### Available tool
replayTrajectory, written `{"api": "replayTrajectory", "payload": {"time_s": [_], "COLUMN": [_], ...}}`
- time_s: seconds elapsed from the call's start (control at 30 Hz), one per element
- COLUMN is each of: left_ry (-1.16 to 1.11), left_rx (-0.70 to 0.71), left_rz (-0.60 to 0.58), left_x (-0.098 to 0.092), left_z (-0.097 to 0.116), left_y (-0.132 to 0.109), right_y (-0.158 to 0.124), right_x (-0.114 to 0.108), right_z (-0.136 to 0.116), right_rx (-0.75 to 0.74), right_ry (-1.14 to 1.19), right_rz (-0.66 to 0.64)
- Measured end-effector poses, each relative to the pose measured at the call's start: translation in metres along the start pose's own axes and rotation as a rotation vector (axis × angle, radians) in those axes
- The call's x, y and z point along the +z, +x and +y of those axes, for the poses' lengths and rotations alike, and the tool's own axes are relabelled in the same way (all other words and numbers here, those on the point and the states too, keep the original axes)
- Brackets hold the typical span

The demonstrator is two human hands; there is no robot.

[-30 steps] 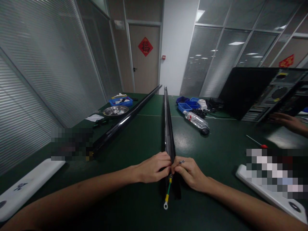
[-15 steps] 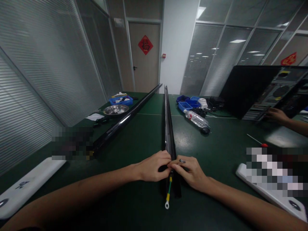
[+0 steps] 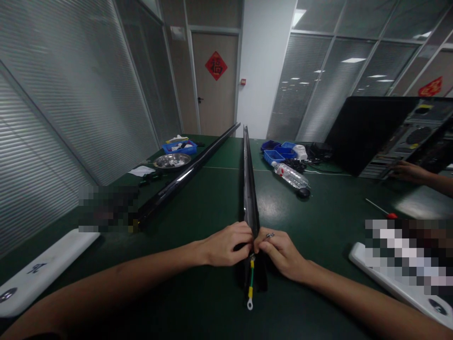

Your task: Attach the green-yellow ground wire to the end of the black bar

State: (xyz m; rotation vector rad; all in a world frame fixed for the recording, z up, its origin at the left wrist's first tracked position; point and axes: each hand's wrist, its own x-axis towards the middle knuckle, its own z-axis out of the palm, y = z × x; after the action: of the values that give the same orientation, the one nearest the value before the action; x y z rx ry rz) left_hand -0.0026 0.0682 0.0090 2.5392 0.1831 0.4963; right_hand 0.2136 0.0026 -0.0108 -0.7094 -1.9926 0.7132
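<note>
A long black rail (image 3: 247, 189) runs away from me down the middle of the green table (image 3: 318, 226). My left hand (image 3: 226, 245) and my right hand (image 3: 279, 250) meet at its near end, fingers curled and pinched against the rail from either side. A ring shows on a right finger. Just below the fingertips a green and yellow wire (image 3: 251, 281) with a ring terminal hangs out of the rail's end and lies on the table.
A second black rail (image 3: 184, 177) lies to the left. White plastic bars (image 3: 38, 271) (image 3: 399, 288) sit at both near corners. Blue bins (image 3: 279, 153), a water bottle (image 3: 290, 175), a metal bowl (image 3: 171, 160), a red-handled screwdriver (image 3: 382, 210). Another person's hand (image 3: 410, 171) rests at a computer case (image 3: 417, 134).
My fingers have shifted slightly at the rail's end; the right fingertips drew back from across the rail to its side. The other person's hand moved a little at the case.
</note>
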Motion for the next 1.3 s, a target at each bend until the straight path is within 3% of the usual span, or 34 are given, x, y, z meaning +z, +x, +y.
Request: {"api": "replayTrajectory", "payload": {"time_s": [0.3,0.63,0.9,1.3], "left_ry": [0.013,0.016,0.001,-0.03], "left_rx": [0.007,0.022,0.005,0.013], "left_rz": [0.015,0.054,0.021,0.013], "left_x": [0.001,0.005,0.004,0.005], "left_z": [-0.001,-0.004,-0.006,-0.011], "left_y": [0.0,-0.001,0.0,-0.002], "right_y": [0.002,-0.001,0.001,0.0], "right_x": [0.0,0.005,0.007,-0.001], "right_z": [-0.004,-0.001,-0.002,-0.007], "right_rx": [-0.017,0.026,0.024,0.026], "right_ry": [-0.047,-0.122,-0.109,-0.005], "right_rz": [-0.02,0.052,0.108,0.039]}}
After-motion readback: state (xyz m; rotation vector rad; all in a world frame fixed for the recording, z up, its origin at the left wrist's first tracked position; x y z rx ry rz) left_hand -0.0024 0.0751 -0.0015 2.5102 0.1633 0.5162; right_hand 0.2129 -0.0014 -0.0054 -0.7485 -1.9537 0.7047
